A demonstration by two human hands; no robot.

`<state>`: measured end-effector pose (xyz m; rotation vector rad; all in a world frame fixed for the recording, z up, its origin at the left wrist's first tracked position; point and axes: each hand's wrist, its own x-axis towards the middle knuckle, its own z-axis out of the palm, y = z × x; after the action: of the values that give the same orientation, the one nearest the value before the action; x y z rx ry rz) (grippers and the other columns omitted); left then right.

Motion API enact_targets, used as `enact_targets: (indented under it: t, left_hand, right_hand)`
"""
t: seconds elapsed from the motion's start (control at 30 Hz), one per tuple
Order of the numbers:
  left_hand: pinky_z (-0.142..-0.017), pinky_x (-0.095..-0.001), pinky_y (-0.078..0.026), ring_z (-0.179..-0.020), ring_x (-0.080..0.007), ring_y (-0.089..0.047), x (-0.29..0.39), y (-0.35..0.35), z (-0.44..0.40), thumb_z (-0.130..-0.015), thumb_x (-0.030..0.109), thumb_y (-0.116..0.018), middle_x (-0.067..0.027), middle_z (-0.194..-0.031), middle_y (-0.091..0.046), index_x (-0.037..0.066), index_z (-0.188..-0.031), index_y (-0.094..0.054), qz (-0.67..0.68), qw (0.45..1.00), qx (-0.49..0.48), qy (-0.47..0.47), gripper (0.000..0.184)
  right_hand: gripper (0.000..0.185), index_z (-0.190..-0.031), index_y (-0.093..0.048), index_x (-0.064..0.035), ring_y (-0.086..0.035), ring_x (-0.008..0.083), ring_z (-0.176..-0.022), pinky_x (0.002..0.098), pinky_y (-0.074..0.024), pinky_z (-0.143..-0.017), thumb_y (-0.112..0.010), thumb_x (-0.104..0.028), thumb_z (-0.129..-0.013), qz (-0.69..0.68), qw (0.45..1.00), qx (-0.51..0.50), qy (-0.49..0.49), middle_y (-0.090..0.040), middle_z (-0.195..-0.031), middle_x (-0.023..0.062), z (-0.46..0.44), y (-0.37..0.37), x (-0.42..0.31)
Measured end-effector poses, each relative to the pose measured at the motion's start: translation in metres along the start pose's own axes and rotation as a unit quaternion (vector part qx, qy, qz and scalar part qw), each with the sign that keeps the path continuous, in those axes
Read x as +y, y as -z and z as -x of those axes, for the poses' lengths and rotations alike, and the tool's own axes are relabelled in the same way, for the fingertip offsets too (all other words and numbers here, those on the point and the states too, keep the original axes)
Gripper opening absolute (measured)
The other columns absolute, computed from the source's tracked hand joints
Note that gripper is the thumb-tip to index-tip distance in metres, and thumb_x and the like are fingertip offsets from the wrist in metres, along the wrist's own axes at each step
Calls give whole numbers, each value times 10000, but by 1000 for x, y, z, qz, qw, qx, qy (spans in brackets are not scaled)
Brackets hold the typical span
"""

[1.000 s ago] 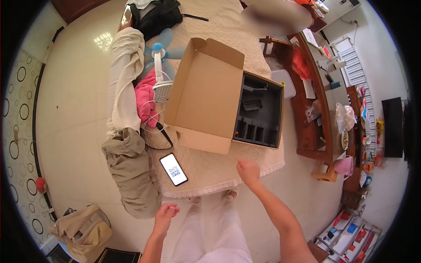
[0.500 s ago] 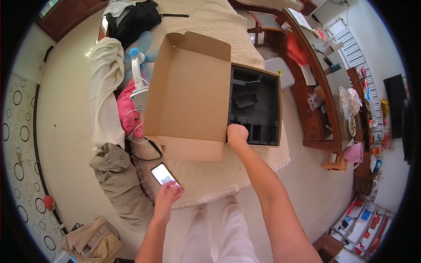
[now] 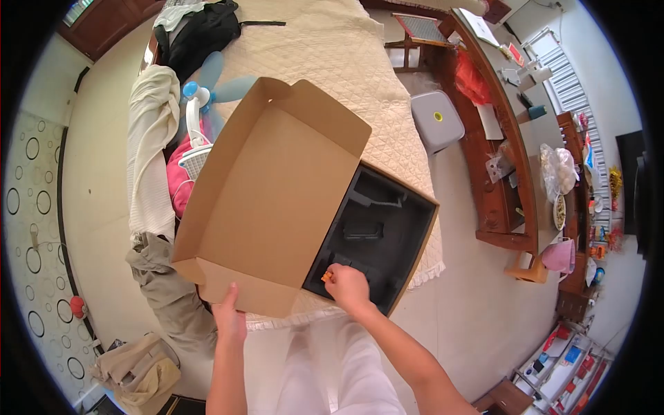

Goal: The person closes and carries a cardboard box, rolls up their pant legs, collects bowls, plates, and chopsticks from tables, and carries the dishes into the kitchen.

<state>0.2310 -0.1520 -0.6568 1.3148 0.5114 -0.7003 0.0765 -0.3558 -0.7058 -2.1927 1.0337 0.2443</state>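
A brown cardboard box lies opened on the bed, turned at an angle, its lid folded out to the left. Black foam with cut-out slots fills its right half. At the lid's near flap, my left hand grips the edge, thumb on top and fingers out of sight beneath. Over the near slots of the foam, my right hand pinches a small orange piece, too small to name. The phone is out of view.
Left of the box are a white fan with blue blades, a cream cloth and grey-brown trousers. A grey stool stands beyond the bed's right edge, near a wooden desk.
The box has turned and come nearer to me. My left hand has gone from the phone to the lid flap. An orange piece now shows in my right fingers.
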Motion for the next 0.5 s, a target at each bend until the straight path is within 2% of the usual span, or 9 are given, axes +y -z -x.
enact_targets:
  t: [0.03,0.1,0.17,0.23,0.27,0.3,0.37,0.5]
  left_hand:
    - [-944,-375,-455,-1157,-208,-524,5,3,4,-902,109,-593,-81,-1249,-534,21,-1300,-434,-26,999,11,-29,437]
    - [-951,-359,-451,-1169,-204,-517,13,-3,11,-904,108,-592,-86,-1258,-528,12,-1305,-427,-54,997,19,-56,444]
    - [-964,-333,-432,-1157,-189,-516,22,-17,12,-906,135,-606,-74,-1257,-525,12,-1289,-446,-87,988,19,-123,433]
    - [-964,-318,-422,-1151,-179,-513,27,-31,10,-909,137,-607,-74,-1261,-522,13,-1292,-447,-123,980,16,-155,433]
    - [-965,-304,-413,-1144,-169,-510,28,-40,8,-911,139,-607,-73,-1265,-518,14,-1294,-448,-158,970,10,-185,434]
    - [-965,-304,-413,-1144,-169,-510,27,-48,5,-911,139,-607,-73,-1265,-518,14,-1294,-448,-159,970,14,-186,434]
    - [-956,-294,-405,-1133,-157,-506,22,-64,-2,-923,147,-594,-78,-1238,-535,3,-1246,-500,-193,944,14,-268,366]
    - [-943,-299,-412,-1113,-159,-516,-6,-79,-15,-928,119,-576,-87,-1205,-559,-16,-1174,-549,-225,927,30,-298,282]
  right_hand:
    - [171,-884,-678,-56,-654,308,-712,383,-528,-646,-650,-119,-727,-5,1000,-6,0,-657,-733,141,9,18,3]
    - [192,-909,-682,-50,-644,339,-763,411,-514,-696,-642,-106,-729,-92,988,125,19,-667,-826,166,18,57,25]
    - [199,-920,-678,-45,-646,329,-760,416,-513,-696,-656,-115,-735,-72,987,140,-34,-670,-817,150,15,77,71]
    - [215,-938,-671,-37,-647,315,-773,409,-514,-705,-669,-114,-738,-75,989,62,-107,-671,-803,141,5,85,110]
    - [287,-1009,-654,-38,-646,325,-799,411,-514,-704,-691,-132,-740,-18,997,25,-76,-669,-927,153,3,95,122]
    - [287,-1009,-654,-38,-646,325,-799,411,-514,-704,-691,-132,-740,-19,997,21,-74,-669,-927,153,-3,103,121]
    - [378,-1089,-626,-40,-638,345,-799,422,-516,-697,-707,-155,-738,78,970,202,115,-638,-1047,162,-24,116,120]
    - [332,-1048,-620,-39,-629,363,-773,446,-518,-672,-692,-166,-750,89,946,272,154,-611,-1090,165,-72,107,129]
